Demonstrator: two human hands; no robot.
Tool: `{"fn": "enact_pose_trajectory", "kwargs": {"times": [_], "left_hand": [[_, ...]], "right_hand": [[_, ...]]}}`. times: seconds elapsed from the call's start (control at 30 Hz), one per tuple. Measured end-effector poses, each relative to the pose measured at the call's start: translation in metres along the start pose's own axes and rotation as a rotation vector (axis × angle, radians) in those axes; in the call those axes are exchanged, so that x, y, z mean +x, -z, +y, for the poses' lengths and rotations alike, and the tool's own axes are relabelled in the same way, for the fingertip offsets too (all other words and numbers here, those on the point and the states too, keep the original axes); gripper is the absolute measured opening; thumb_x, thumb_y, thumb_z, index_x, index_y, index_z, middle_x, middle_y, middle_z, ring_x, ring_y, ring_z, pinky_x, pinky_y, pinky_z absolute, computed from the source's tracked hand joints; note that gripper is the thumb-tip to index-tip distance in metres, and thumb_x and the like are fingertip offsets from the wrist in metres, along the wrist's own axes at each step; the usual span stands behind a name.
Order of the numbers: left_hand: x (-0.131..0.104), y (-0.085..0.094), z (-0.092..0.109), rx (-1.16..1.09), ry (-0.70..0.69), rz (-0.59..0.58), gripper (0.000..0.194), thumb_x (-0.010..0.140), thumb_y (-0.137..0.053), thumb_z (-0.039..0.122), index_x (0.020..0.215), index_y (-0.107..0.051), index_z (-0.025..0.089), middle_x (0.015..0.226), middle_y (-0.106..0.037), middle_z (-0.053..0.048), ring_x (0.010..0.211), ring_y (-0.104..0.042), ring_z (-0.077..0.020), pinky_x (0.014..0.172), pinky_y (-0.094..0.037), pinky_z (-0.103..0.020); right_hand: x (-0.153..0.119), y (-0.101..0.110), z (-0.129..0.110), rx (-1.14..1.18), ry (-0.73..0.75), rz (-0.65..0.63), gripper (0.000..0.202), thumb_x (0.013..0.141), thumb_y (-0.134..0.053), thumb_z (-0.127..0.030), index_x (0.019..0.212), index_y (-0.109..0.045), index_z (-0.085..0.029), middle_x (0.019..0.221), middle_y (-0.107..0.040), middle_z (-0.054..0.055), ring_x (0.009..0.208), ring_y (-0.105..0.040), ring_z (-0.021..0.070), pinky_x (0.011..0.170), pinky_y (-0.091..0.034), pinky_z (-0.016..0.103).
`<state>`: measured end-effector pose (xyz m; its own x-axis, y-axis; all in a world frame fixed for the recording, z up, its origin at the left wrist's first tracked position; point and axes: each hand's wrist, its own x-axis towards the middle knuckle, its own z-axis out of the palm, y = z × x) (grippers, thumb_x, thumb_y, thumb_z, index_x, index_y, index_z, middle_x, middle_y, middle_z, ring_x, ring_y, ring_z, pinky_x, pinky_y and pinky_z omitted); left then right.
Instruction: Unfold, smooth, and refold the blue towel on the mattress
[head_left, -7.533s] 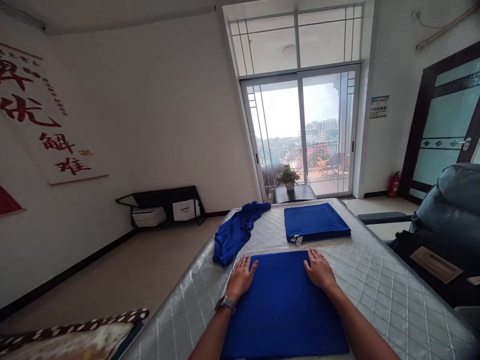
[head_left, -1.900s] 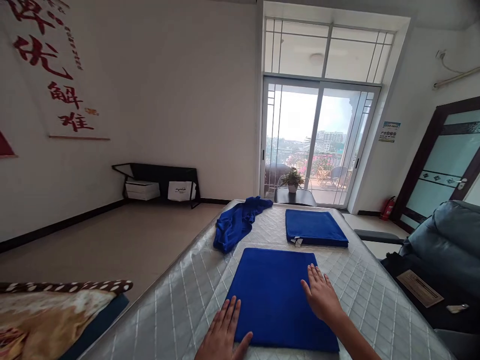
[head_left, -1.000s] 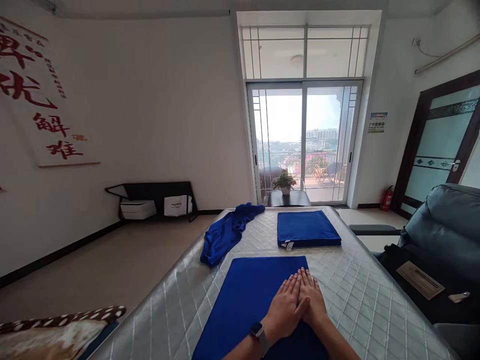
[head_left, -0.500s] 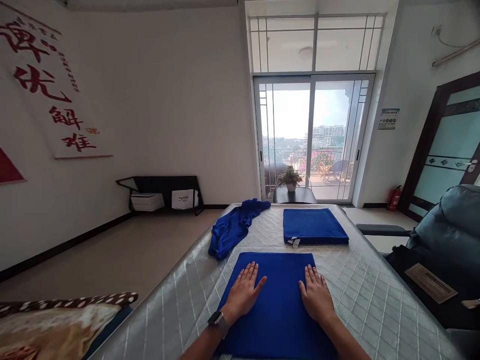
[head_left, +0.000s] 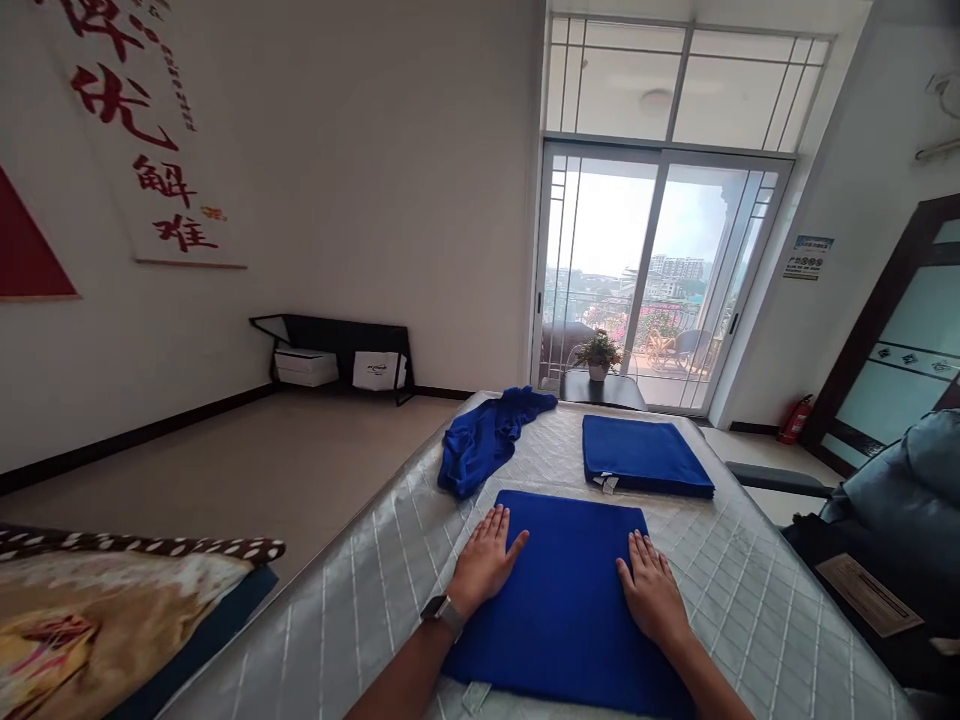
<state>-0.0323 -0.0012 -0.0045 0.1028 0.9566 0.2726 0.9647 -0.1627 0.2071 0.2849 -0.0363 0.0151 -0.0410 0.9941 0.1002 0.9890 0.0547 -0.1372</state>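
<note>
Blue folded towel [head_left: 564, 590] lies flat on the quilted silver mattress [head_left: 757, 590], w/ both hands spread wider than half a sec ago: left hand [head_left: 484, 560] now at its left edge, right hand [head_left: 651, 592] near the right edge, palms down, fingers open, gripping nothing, so the cloth looks smoothed out & flat. Farther back sit a second folded towel [head_left: 643, 457] & a crumpled blue towel [head_left: 487, 438]; beyond, the black shelf [head_left: 337, 335] holds white boxes [head_left: 306, 366] & a white bag [head_left: 377, 370].

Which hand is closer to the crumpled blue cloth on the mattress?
Left. The left hand lies flat on the folded blue cloth, just below the crumpled blue cloth. The right hand rests farther right.
</note>
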Motion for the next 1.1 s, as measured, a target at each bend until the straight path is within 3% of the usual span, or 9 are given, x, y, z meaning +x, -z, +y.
{"fn": "enact_pose_trajectory", "kwargs": {"times": [0.3,0.53,0.67,0.83,1.1], "left_hand": [[-0.001,0.007,0.005,-0.051,0.038,-0.021,0.084,0.098,-0.02,0.067,0.152,-0.034,0.004,0.16,-0.029,-0.019,0.149,-0.026,-0.0293,0.121,-0.024,-0.045],[-0.003,0.012,0.008,-0.04,0.047,-0.026,0.089,0.096,-0.014,0.069,0.152,-0.034,0.002,0.16,-0.028,-0.02,0.15,-0.025,-0.0294,0.121,-0.023,-0.045],[-0.002,0.009,0.005,-0.029,0.037,-0.03,0.086,0.097,-0.018,0.067,0.152,-0.036,0.004,0.16,-0.03,-0.019,0.149,-0.026,-0.0297,0.121,-0.024,-0.045],[-0.001,0.004,0.003,-0.014,0.029,-0.008,0.083,0.097,-0.021,0.068,0.151,-0.038,0.008,0.159,-0.033,-0.018,0.148,-0.029,-0.0309,0.12,-0.027,-0.047],[-0.001,0.006,-0.005,0.075,0.055,-0.046,0.086,0.095,-0.023,0.07,0.151,-0.038,0.007,0.158,-0.033,-0.018,0.147,-0.032,-0.0298,0.12,-0.026,-0.047]], "right_hand": [[0.003,0.008,-0.003,-0.139,-0.006,-0.018,0.068,0.099,-0.021,-0.045,0.155,-0.026,-0.008,0.162,-0.023,0.01,0.151,-0.016,0.0247,0.122,-0.01,0.046],[0.046,0.02,-0.002,-0.036,-0.004,-0.026,0.064,0.101,-0.016,-0.042,0.156,-0.026,-0.01,0.162,-0.025,0.008,0.151,-0.019,0.0202,0.121,-0.016,0.04],[0.065,0.011,0.001,-0.045,-0.008,-0.037,0.063,0.101,-0.019,-0.038,0.155,-0.028,-0.009,0.163,-0.025,0.009,0.151,-0.018,0.0196,0.121,-0.016,0.038],[0.067,-0.002,0.008,-0.007,0.008,0.008,0.061,0.1,-0.019,-0.035,0.155,-0.028,-0.009,0.162,-0.027,0.009,0.15,-0.02,0.0189,0.122,-0.014,0.038],[0.062,0.009,0.004,0.071,-0.008,-0.001,0.061,0.099,-0.023,-0.032,0.155,-0.027,-0.009,0.162,-0.026,0.01,0.151,-0.018,0.0195,0.121,-0.013,0.038]]}}
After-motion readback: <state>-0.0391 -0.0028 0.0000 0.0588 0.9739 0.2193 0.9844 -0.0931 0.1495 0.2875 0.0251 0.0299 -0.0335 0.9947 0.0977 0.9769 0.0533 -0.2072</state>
